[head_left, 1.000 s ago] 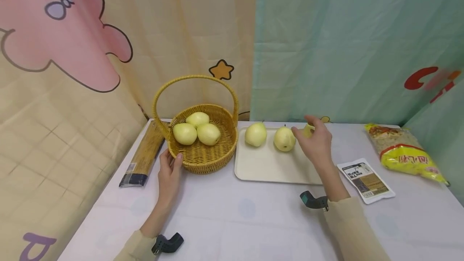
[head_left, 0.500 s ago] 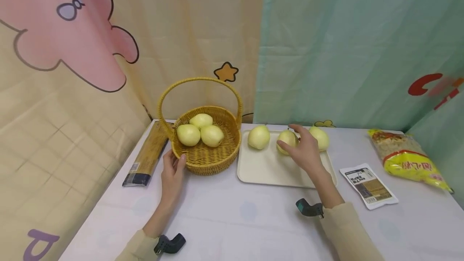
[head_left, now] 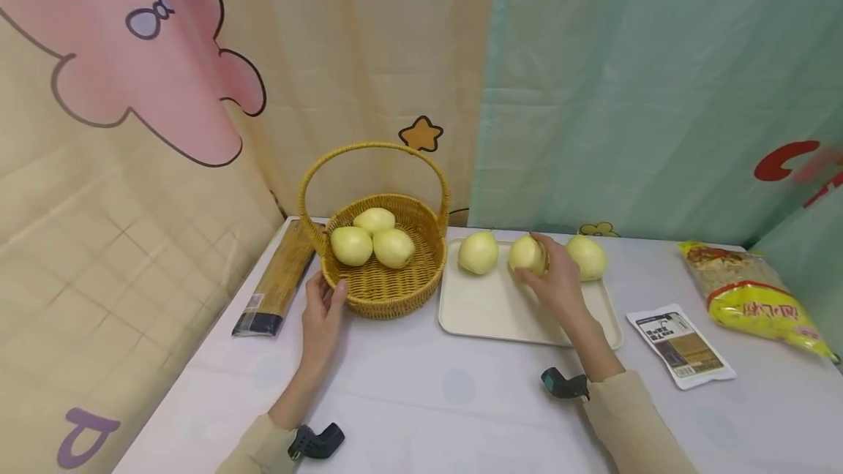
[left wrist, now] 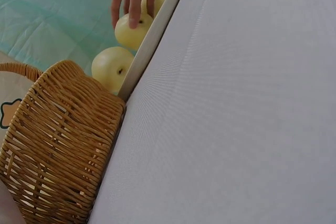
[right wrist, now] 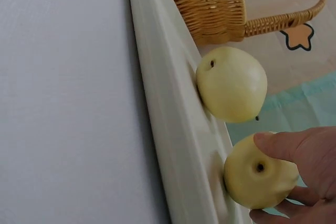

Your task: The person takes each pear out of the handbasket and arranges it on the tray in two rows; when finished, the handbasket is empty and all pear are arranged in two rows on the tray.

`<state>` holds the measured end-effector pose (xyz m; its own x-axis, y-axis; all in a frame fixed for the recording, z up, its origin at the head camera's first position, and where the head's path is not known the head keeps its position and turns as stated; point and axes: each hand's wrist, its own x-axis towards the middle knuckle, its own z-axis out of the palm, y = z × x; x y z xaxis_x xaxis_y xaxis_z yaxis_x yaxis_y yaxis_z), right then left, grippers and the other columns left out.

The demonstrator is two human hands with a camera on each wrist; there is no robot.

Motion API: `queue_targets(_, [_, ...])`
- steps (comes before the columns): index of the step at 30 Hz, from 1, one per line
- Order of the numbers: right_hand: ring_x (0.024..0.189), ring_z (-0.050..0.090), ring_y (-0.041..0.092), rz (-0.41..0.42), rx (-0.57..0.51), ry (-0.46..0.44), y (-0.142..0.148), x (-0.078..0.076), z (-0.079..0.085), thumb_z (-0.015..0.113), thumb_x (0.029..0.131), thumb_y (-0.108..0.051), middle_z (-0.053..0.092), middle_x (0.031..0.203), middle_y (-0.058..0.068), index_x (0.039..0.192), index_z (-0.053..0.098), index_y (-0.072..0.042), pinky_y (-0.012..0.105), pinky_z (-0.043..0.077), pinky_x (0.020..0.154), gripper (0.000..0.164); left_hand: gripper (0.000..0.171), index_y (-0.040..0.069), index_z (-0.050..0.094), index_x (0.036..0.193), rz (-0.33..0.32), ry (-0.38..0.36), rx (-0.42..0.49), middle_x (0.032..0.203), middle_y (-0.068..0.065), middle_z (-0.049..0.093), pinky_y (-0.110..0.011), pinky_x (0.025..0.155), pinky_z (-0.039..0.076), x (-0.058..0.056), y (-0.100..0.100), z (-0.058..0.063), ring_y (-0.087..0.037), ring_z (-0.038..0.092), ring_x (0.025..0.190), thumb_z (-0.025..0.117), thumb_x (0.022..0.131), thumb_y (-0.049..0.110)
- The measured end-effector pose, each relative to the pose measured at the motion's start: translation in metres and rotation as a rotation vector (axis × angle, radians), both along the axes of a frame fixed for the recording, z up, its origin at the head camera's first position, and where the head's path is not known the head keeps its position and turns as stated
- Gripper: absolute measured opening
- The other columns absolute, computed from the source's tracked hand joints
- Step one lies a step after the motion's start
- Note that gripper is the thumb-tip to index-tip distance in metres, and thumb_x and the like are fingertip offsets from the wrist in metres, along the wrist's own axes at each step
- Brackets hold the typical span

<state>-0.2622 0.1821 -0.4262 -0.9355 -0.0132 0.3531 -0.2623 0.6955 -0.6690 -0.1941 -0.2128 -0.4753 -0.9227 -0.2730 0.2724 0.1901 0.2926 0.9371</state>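
Note:
In the head view my left hand (head_left: 323, 320) holds the near left rim of a round wicker basket (head_left: 388, 306), thumb at the rim and fingers along the outer wall. Three pale yellow-green pears (head_left: 352, 246) lie inside, beneath its tall hooped handle. My right hand (head_left: 560, 284) grips the middle pear (head_left: 526, 254) of a row on a shallow cream tray (head_left: 487, 313); in the right wrist view the thumb presses this pear (right wrist: 257, 182) and fingers curl beneath it. Left of it sits another pear (head_left: 478, 252); a further pear (head_left: 587, 257) is to its right, partly behind the hand.
Left of the basket lies a long flat pack of brown strands (head_left: 279, 276). Right of the tray are a white pouch (head_left: 681, 346) and a yellow bag (head_left: 757, 302). Curtains (head_left: 626, 93) stand behind the white-covered table (head_left: 421, 401).
My right hand has left the rightmost pear, moved left to the middle one and taken hold of it. My left hand stays at the basket. The head view has shifted slightly.

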Motion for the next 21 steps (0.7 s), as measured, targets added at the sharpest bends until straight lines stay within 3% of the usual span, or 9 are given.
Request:
queue_targets(7, [0.131, 0.055, 0.051, -0.019, -0.023, 0.042, 0.004, 0.001, -0.001, 0.083, 0.091, -0.015, 0.055, 0.15, 0.029, 0.153, 0.049, 0.0, 0.065, 0.05, 0.104, 0.073, 0.058, 0.006, 0.034, 0.158, -0.004, -0.004, 0.008, 0.164, -0.02, 0.041, -0.047, 0.129, 0.034, 0.001, 0.001, 0.002, -0.033, 0.04, 0.154, 0.054, 0.111, 0.035])
queue_targets(15, [0.138, 0.051, 0.049, -0.063, -0.07, 0.094, -0.005, 0.008, 0.012, 0.083, 0.092, -0.02, 0.054, 0.152, 0.027, 0.152, 0.05, -0.001, 0.066, 0.043, 0.114, 0.071, 0.059, 0.005, 0.034, 0.158, -0.006, -0.005, -0.005, 0.164, -0.02, 0.042, -0.046, 0.129, 0.035, 0.002, 0.002, 0.002, -0.034, 0.04, 0.154, 0.053, 0.111, 0.036])
queue_targets(21, [0.137, 0.055, 0.046, -0.037, -0.108, 0.163, -0.022, 0.013, 0.025, 0.085, 0.09, -0.02, 0.059, 0.149, 0.024, 0.149, 0.056, -0.004, 0.062, 0.046, 0.115, 0.068, 0.059, 0.006, 0.034, 0.158, 0.001, -0.006, -0.003, 0.164, -0.021, 0.042, -0.046, 0.129, 0.035, 0.002, 0.002, 0.003, -0.035, 0.041, 0.153, 0.054, 0.111, 0.036])
